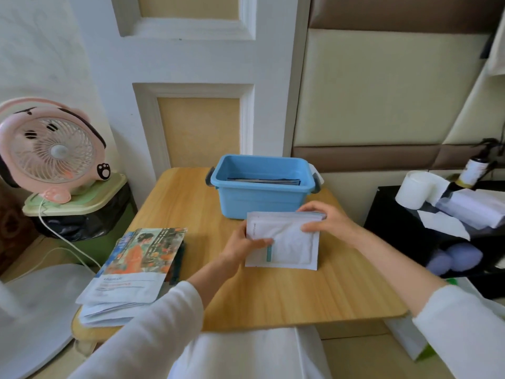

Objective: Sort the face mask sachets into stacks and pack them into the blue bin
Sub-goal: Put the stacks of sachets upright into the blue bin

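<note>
- Wooden table (273, 294) set against a panelled white and cream wall; I view it from above and from the near side.
- Left hand (240, 246): thumb lies across the front face of the stack of white sachets (289, 242), and the fingers curl behind its left edge. I record a firm grasp.
- Right hand (328, 220): fingers are curled over the top right corner of the same stack, with the thumb pressed on the front face. Also grasping.
- The stack is held between both hands, tilted up. Its lower edge is on or just above the table; I cannot tell which. Several sachet edges show at its top right corner.
- Both forearms come in from the near edge in white sleeves.
- Blue bin (259, 203) stands on the table just beyond the stack, at the far side. Dark-edged sachets (262, 180) lie flat inside it.
- A second pile of sachets (136, 269) rests on the near left corner of the table, well apart from the hands; the top one bears a colourful print.
- Off the table to the left, a pink fan (52, 149) stands on a green-lidded container (82, 203).
- To the right, a white paper roll (418, 188) and a bottle (474, 170) sit on a dark unit.
</note>
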The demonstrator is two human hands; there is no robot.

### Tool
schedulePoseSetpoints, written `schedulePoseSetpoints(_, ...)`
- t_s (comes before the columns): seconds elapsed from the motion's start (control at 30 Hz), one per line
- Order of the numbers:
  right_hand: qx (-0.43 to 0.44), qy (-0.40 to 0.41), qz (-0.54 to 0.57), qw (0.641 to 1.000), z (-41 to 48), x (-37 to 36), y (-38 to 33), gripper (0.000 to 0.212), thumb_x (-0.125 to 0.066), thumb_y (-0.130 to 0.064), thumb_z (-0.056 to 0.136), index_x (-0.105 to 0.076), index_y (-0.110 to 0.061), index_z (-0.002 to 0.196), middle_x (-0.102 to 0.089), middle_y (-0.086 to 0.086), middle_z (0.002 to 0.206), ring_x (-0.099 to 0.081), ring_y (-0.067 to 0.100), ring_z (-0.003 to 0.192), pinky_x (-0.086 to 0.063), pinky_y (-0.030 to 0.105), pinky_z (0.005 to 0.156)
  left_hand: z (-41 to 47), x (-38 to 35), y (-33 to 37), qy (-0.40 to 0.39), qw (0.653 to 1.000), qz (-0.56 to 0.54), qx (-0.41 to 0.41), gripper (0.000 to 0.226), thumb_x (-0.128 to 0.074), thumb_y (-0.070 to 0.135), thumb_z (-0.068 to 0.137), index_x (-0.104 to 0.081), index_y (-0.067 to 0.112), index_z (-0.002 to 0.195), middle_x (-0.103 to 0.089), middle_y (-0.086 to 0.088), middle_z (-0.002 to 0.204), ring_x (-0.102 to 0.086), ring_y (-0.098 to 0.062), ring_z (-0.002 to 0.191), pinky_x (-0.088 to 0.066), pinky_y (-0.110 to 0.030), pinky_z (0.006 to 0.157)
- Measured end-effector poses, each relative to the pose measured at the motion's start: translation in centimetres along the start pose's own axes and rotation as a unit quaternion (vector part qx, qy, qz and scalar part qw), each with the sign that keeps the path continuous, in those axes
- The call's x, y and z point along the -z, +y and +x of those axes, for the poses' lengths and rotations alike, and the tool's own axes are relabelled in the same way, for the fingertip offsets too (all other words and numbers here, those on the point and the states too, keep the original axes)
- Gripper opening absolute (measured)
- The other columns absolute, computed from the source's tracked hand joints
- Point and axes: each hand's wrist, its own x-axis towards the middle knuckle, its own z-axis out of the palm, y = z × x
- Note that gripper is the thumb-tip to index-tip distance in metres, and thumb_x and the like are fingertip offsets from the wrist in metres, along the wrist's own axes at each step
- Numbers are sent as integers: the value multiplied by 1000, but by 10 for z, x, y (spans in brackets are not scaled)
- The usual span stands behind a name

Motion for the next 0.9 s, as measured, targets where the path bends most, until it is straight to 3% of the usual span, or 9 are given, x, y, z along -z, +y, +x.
schedulePoseSetpoints(0.1,-57,53,163,984,-8,-19,38,60,-80,-8,67,-54,-12,121,-66,4,114,-63,21,105,-53,31,84,-1,-8,-6,-4,1000,13,10,69,-85,17,64,-51,20,124,-65,-1,116,-63,-20,104,-54,-39,89)
schedulePoseSetpoints(0.17,-59,100,217,969,-10,-40,45,55,-77,1,69,-54,-9,118,-67,8,112,-64,24,102,-53,37,85,-3,-14,-7,19,1000,0,-13,69,-83,10,66,-49,17,126,-64,-3,117,-63,-20,104,-54,-36,88)
schedulePoseSetpoints(0.27,-19,174,247,953,-6,-48,35,47,-71,14,70,-56,-10,107,-68,5,101,-65,22,96,-54,34,82,-5,-17,1,51,995,-19,-86,62,-77,-1,69,-50,15,122,-65,0,113,-61,-16,103,-52,-24,83)
schedulePoseSetpoints(0.4,-24,131,232,964,-9,-48,40,55,-76,9,66,-54,-12,112,-67,5,106,-64,22,100,-54,38,86,-5,-13,-3,21,996,4,-90,74,-78,1,69,-40,16,131,-58,1,120,-57,-10,108,-52,-20,83)
schedulePoseSetpoints(0.53,-11,135,211,968,-13,-57,42,45,-74,11,68,-58,-20,97,-69,2,100,-66,18,96,-53,30,83,-7,-22,-7,30,995,-8,-93,75,-76,-6,68,-41,17,129,-58,-2,122,-57,-10,107,-53,-18,79)
schedulePoseSetpoints(0.63,16,154,197,968,-10,-47,39,40,-74,12,68,-61,-8,100,-69,4,99,-66,14,92,-54,23,79,-3,-23,2,41,994,-14,-104,68,-76,-6,68,-43,18,123,-60,3,114,-58,-7,103,-53,-15,75)
schedulePoseSetpoints(0.73,-16,131,159,978,-9,-46,51,50,-76,12,67,-57,-1,111,-66,7,103,-64,19,96,-53,15,75,-4,-21,-5,55,996,6,-76,68,-79,0,69,-36,19,118,-54,9,110,-54,-10,105,-48,-17,79)
schedulePoseSetpoints(0.9,-44,83,155,983,-8,-42,48,48,-77,7,69,-58,-6,111,-67,8,109,-62,23,106,-51,22,82,0,-23,-11,41,997,10,-58,71,-82,1,64,-47,11,125,-63,0,116,-60,-14,106,-52,-20,81)
